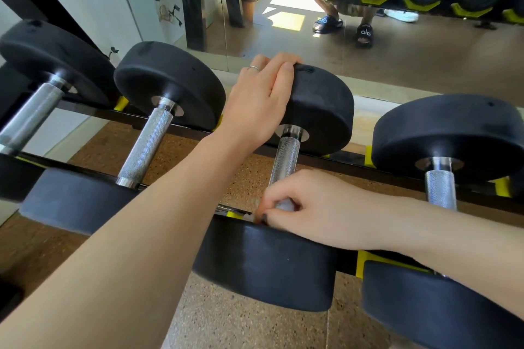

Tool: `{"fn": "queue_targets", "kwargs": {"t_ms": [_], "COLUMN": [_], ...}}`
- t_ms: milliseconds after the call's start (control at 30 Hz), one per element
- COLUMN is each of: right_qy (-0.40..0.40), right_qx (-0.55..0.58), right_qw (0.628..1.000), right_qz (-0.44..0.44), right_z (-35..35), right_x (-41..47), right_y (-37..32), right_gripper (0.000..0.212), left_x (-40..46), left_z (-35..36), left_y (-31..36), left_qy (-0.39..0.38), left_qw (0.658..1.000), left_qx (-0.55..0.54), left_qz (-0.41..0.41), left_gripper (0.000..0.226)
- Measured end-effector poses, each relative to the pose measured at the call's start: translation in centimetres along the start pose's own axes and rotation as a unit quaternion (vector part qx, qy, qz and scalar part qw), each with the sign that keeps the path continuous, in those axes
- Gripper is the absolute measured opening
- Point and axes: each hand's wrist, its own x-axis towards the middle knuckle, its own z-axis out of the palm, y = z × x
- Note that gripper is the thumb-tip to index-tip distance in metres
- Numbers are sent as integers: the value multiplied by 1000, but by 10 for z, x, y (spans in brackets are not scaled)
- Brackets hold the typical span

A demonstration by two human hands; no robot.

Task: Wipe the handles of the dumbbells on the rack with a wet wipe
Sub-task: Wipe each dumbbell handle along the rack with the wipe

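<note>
White wet wipe [283, 205] on handle [284, 161], right hand [306, 204]

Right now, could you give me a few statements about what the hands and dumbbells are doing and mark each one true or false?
1. The left hand rests on the far head of the third dumbbell. True.
2. The right hand holds nothing. False: its fingers curl round a white wet wipe at the near end of that dumbbell's handle.
3. A ring shows on a finger of the left hand. True.
4. The dumbbells lie on the floor. False: they sit on a black rack with yellow cradles.
5. A mirror behind the rack reflects dumbbell heads and sandalled feet. True.
</note>
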Motion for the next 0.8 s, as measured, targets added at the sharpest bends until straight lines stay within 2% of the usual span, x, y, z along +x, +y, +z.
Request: {"fn": "queue_targets", "kwargs": {"t_ms": [200,267,333,400,467,533,600,700,800], "right_qy": [-37,46,154,237,281,268,237,208,73], "right_qx": [72,167,251,193,30,-123,-197,-196,-122], "right_qw": [987,970,943,949,959,955,949,952,981], "right_qz": [139,173,154,81,10,-42,-72,-105,-131], "right_z": [4,-4,-18,-29,-26,-14,-5,-5,-4], "right_x": [-20,-17,-12,-4,5,11,12,10,6], "right_y": [29,35,35,31,30,33,41,40,29], "right_gripper": [12,15,16,20,20,21,27,26,25], "left_x": [-1,-1,0,0,1,0,-1,-1,-1], "left_z": [1,1,0,1,1,0,0,0,-1], "left_y": [2,2,1,2,2,0,-1,1,2], "left_qy": [5,4,7,6,6,6,4,-1,0], "left_qw": [1000,1000,1000,1000,1000,1000,1000,1000,1000], "left_qx": [-3,-3,-6,-5,-3,-4,-6,-7,-3], "left_qz": [-6,-6,-6,-7,-2,2,3,1,-4], "left_gripper": [39,39,38,38,38,37,36,37,38]}}
